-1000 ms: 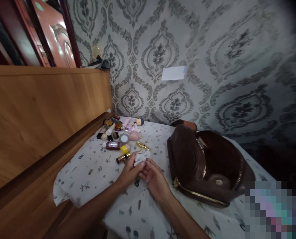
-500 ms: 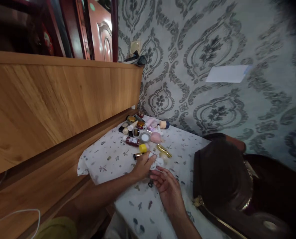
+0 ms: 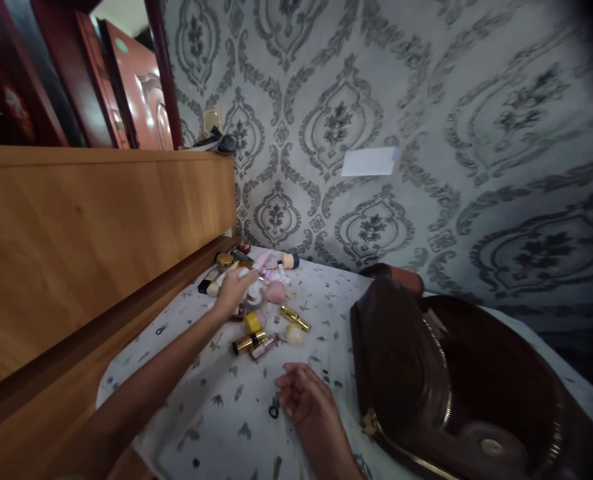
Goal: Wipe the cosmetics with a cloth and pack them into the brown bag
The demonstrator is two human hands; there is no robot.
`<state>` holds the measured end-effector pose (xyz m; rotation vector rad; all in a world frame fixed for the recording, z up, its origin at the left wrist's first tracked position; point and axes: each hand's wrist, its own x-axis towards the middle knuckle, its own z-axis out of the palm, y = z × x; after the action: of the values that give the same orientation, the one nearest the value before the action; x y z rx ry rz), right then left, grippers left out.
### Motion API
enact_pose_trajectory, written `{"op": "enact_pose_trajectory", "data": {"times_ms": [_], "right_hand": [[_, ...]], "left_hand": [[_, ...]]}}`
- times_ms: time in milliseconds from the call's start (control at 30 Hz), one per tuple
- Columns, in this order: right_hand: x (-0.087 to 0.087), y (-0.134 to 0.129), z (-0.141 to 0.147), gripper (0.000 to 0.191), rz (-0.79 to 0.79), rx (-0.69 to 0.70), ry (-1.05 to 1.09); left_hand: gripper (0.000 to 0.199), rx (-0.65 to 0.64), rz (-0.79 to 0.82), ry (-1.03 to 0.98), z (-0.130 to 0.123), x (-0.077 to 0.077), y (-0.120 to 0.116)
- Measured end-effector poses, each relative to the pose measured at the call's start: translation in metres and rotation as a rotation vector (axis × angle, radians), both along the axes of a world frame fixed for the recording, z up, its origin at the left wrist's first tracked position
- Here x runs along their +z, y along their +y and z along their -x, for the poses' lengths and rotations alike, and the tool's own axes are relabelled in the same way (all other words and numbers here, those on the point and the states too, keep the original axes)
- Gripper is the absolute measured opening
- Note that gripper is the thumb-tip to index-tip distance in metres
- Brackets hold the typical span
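Extending over the clustered cosmetics [image 3: 257, 291], my left hand [image 3: 234, 290] is bending its fingers downward; I cannot tell whether they are pinching anything. Nearer me, a gold-and-black tube [image 3: 249, 343] is lying just beside a pink tube [image 3: 265, 347]. My right hand [image 3: 306, 400] is hanging loosely curled above the patterned cloth [image 3: 226, 427], an open brown bag [image 3: 389, 353] standing beyond it.

White cloth [image 3: 216, 413], dark print scattered throughout. Lying on it, right: brown bag [image 3: 389, 360], unzipped. Left of the bag: gold tube [image 3: 295, 318], cream puff [image 3: 293, 334], black-and-gold tube [image 3: 249, 343] touching a pink tube [image 3: 265, 346], yellow cap [image 3: 252, 323], pink sponge [image 3: 276, 292]. Far edge: dark-capped bottle [image 3: 290, 261].
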<state>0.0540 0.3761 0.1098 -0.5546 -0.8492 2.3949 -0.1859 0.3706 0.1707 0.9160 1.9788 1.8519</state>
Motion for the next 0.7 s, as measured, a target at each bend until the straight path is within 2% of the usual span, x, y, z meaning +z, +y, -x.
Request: {"op": "enact_pose_trajectory", "data": {"times_ms": [67, 167, 267, 333, 467, 600, 700], "right_hand": [[-0.001, 0.002, 0.001, 0.041, 0.034, 0.018, 0.014], [-0.008, 0.007, 0.002, 0.037, 0.07, 0.045, 0.029], [-0.019, 0.011, 0.005, 0.037, 0.118, 0.059, 0.035], [-0.023, 0.013, 0.006, 0.037, 0.168, 0.065, 0.042], [-0.015, 0.015, 0.002, 0.032, 0.202, 0.072, 0.045], [-0.003, 0.015, -0.002, 0.031, 0.225, 0.092, 0.029], [-0.002, 0.015, -0.003, 0.028, 0.22, 0.095, 0.038]], "left_hand": [[0.026, 0.07, 0.062, 0.0, 0.037, 0.008, 0.018], [0.031, 0.22, 0.169, 0.041, 0.089, 0.015, 0.037], [0.035, 0.331, 0.304, 0.146, 0.132, 0.018, 0.044], [0.036, 0.36, 0.413, 0.234, 0.152, 0.018, 0.045], [0.034, 0.299, 0.658, 0.413, 0.173, 0.018, 0.045], [0.035, 0.189, 0.909, 0.554, 0.172, 0.016, 0.049], [0.036, 0.155, 1.059, 0.617, 0.169, 0.016, 0.053]]}}
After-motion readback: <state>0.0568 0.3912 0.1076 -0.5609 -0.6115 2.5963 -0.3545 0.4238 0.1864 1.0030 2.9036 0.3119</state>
